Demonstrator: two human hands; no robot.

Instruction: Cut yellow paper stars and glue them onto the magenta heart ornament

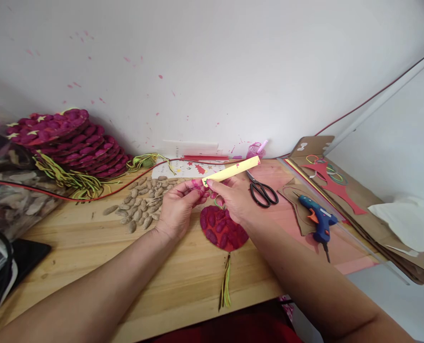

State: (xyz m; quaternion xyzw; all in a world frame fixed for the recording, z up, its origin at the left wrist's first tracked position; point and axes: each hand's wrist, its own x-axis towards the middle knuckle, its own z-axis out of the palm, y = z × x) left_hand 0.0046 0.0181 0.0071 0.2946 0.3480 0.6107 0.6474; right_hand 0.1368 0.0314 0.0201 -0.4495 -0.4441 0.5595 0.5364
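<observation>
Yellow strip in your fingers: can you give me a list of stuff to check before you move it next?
1. Strip held: ok, the right hand has it near its left end.
2. Left hand gripping it too: cannot tell; its fingertips are at that end.
3. Right hand free for the scissors: not ok, it has the strip. The scissors lie on the table to its right.
4. Red disc on the table: ok, below the hands, its tassel towards the person.
5. Glue gun cool: cannot tell; it lies right of the scissors.
</observation>
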